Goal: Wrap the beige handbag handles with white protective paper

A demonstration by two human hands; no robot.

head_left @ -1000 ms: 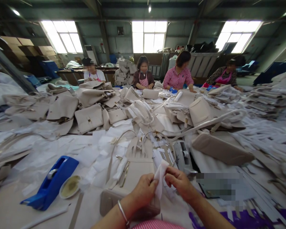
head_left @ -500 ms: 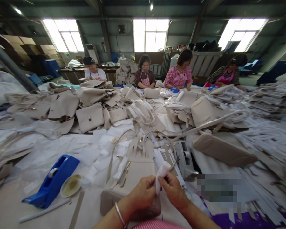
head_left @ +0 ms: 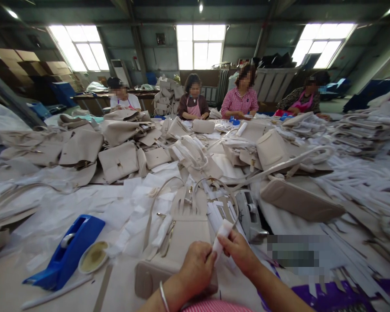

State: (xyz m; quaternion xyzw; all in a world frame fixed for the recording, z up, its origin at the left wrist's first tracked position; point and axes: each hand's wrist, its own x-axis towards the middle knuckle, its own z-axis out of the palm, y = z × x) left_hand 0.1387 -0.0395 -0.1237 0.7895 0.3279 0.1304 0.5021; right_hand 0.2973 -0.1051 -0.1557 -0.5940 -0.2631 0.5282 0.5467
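Observation:
A white strip of soft wrapping (head_left: 222, 236) is pinched between my two hands, above the right side of a beige handbag. My left hand (head_left: 198, 264), with a silver bangle at the wrist, grips its lower end. Higher up, my right hand (head_left: 238, 249) has thumb and fingers closed on it. Whether a strap lies inside the wrapping I cannot tell. The beige handbag (head_left: 190, 236) lies under my hands with its flap toward the far side. Gold clasps (head_left: 169, 236) and another wrapped piece (head_left: 162, 234) rest on the bag's left side.
To the left are a blue tape dispenser (head_left: 68, 251), a round dish (head_left: 93, 257) and a white rod (head_left: 56, 292). A grey tape dispenser (head_left: 250, 216) stands at right. Piled beige bags (head_left: 118, 160) cover the table beyond. Several co-workers sit across it.
My right hand has shifted slightly right along the wrapping, and the wrapping looks straighter. A co-worker in a checked shirt has turned the head. The whole view has shifted a little.

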